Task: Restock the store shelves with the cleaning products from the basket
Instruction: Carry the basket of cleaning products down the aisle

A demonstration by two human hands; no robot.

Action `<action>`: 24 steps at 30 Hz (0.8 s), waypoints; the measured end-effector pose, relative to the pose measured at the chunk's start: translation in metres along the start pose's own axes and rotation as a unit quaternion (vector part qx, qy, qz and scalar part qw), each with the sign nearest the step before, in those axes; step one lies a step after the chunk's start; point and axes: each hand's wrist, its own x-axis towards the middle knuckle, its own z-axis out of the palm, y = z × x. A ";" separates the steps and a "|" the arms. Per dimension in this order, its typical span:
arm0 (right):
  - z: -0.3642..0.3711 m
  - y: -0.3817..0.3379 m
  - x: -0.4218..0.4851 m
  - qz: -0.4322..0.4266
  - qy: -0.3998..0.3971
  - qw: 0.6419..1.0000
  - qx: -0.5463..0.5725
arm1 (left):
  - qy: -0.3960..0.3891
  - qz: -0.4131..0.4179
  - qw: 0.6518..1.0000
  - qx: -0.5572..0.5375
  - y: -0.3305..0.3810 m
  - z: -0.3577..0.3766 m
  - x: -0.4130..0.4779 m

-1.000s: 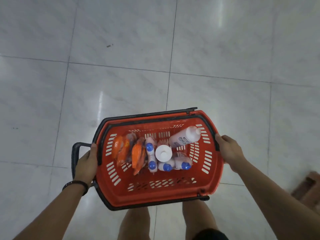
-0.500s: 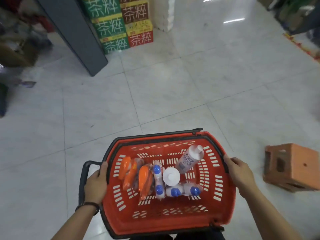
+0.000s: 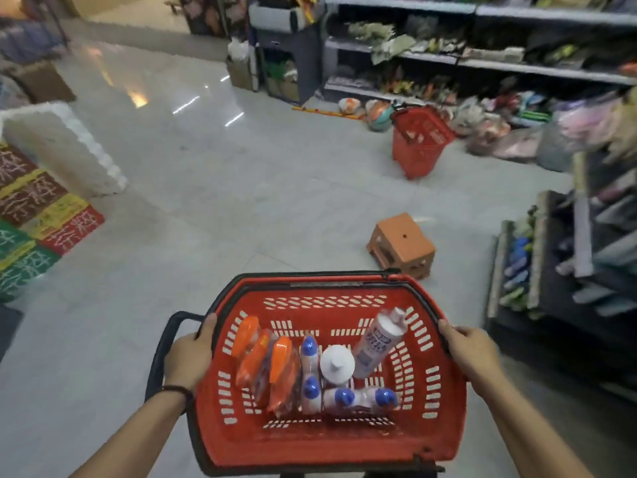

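While the red basket is gripped at its rims by the left hand and right hand, fingers clamped, the loose bottles inside could be tipped; the orange stool ahead could be struck.

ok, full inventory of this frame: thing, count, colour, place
plastic shopping basket: 1, red with black rim, held at bottom centre
orange-capped packs: 3, orange, basket left
blue-capped bottles: 4, clear/white, basket middle
white bottles: 2, white, basket right; one tilted, one upright
second plastic basket: 1, red, floor by far shelves
small plastic stool: 1, orange, floor ahead right
stacked printed cartons: several, red/green/yellow, left
store shelves: stocked, grey, rear and right
left hand: 1, gripping basket's left rim
right hand: 1, gripping right rim
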 end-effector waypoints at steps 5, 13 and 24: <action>-0.111 0.096 0.017 0.088 0.051 0.990 0.093 | -0.067 0.097 0.992 0.040 0.134 0.094 -0.046; -0.279 0.233 0.036 0.198 0.192 0.952 0.132 | -0.192 0.213 0.956 0.069 0.327 0.254 -0.158; -0.397 0.390 -0.011 0.378 0.372 0.815 0.234 | -0.394 0.376 0.833 0.096 0.540 0.483 -0.308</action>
